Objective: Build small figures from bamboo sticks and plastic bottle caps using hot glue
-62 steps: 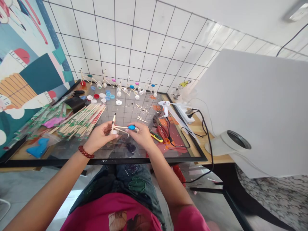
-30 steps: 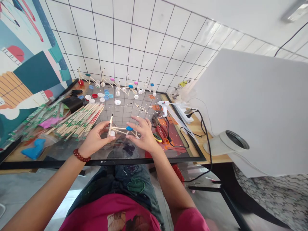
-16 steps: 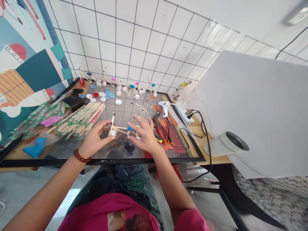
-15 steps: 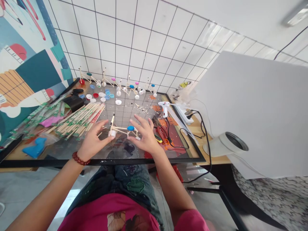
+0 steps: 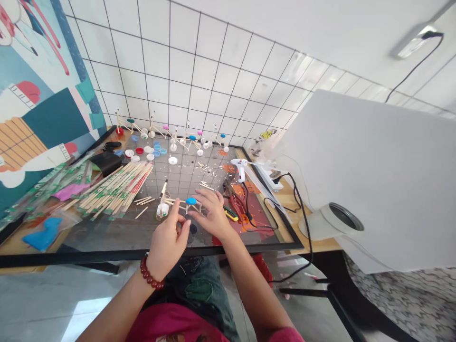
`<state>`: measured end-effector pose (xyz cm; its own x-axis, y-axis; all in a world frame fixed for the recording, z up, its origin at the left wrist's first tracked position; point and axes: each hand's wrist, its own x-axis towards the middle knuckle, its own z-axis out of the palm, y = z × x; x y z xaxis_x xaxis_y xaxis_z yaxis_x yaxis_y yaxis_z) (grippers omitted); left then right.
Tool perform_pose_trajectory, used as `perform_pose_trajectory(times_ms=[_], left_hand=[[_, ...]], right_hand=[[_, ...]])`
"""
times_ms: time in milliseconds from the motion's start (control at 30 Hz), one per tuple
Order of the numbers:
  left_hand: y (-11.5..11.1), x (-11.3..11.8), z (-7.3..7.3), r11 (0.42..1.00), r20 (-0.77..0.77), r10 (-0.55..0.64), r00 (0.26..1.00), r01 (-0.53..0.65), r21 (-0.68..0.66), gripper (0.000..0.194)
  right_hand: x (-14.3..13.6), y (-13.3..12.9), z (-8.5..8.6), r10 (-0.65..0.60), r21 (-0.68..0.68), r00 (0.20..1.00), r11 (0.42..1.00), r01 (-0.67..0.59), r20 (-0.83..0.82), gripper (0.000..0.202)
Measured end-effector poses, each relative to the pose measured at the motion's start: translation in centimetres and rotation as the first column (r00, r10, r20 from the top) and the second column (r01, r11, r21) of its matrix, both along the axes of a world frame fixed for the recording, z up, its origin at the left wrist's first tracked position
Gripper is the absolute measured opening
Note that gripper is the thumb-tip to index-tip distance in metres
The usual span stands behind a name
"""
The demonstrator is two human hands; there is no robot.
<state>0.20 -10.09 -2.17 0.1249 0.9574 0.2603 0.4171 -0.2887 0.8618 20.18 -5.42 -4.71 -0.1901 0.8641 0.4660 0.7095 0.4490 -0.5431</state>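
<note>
"While the left hand (image 5: 169, 240) has index finger and thumb apart, what's the right hand (image 5: 210, 211) up to?"
"Loosely spread by the blue-seated toy stick cycle (image 5: 191, 201), can't tell if touching. Cycle's near the tabletop's (image 5: 107, 235) front edge."

Around the wrist of the bare left hand (image 5: 166, 244), between seven and eight o'clock, sits a bracelet of round, glossy, reddish-brown beads (image 5: 151, 274). The right hand (image 5: 213, 214) and its forearm are bare too. Toward seven o'clock spreads a bright magenta-pink fabric top (image 5: 174, 319) with a brown-toned print (image 5: 171, 338); its short pink sleeve (image 5: 287, 334) shows at five. Above the top, worn-looking dark blue jeans (image 5: 225, 297) carry a rounded green patch (image 5: 198, 289).
</note>
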Motion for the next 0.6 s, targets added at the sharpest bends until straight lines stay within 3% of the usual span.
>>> perform_pose_trajectory(times_ms=[133,300,433,600], left_hand=[[-0.1,0.8,0.1,0.995,0.141,-0.048,0.989,0.06,-0.079,0.071],[-1.5,2.3,-0.9,0.983,0.325,-0.061,0.944,0.114,-0.144,0.084],[-1.8,2.9,-1.2,0.978,0.355,-0.073,0.932,0.136,-0.156,0.087],[-1.6,2.8,-1.2,0.973,0.353,-0.068,0.933,0.14,-0.181,0.086]], right_hand=[[-0.1,-0.2,0.1,0.012,0.026,1.0,1.0,-0.011,-0.023,0.036],[-0.2,0.0,0.0,0.017,0.038,1.0,0.999,-0.017,-0.003,0.032],[-0.3,0.0,0.1,0.02,0.028,0.999,0.999,-0.019,-0.026,0.041],[-0.3,-0.2,0.5,0.047,0.014,0.999,0.999,-0.047,-0.006,0.033]])
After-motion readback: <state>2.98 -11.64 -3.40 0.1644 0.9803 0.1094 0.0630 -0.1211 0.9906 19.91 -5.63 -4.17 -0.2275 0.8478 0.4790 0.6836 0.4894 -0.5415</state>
